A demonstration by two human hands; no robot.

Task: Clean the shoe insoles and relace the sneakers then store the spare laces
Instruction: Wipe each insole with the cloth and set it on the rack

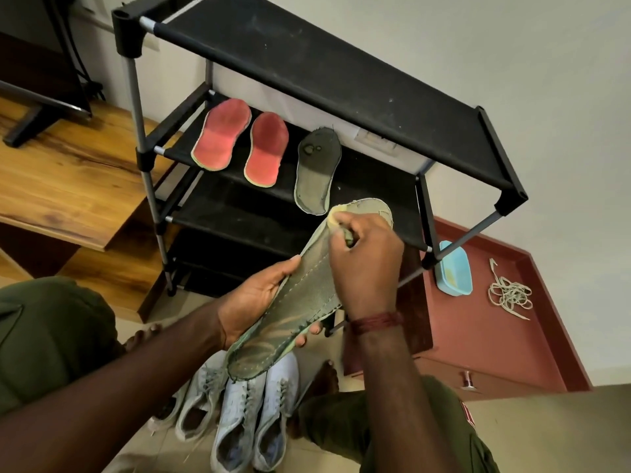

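Observation:
My left hand (pixel 259 302) holds a dark green insole (pixel 300 302) from beneath, its thumb along the left edge. My right hand (pixel 365 264) grips a yellow-green sponge (pixel 338 221) and presses it on the insole's upper part. On the black rack's (pixel 307 63) middle shelf lie two red insoles (pixel 222 134) (pixel 268 148) and a second dark green insole (pixel 317 169). Several white sneakers (pixel 239 411) stand on the floor below my hands. A tangle of pale spare laces (pixel 510 295) lies on the red cabinet top.
A light blue tub (pixel 454 273) sits on the red cabinet (pixel 478 336) beside the rack's right leg. A wooden TV unit (pixel 68 179) stands to the left with a screen's foot on it. My knees and bare feet flank the sneakers.

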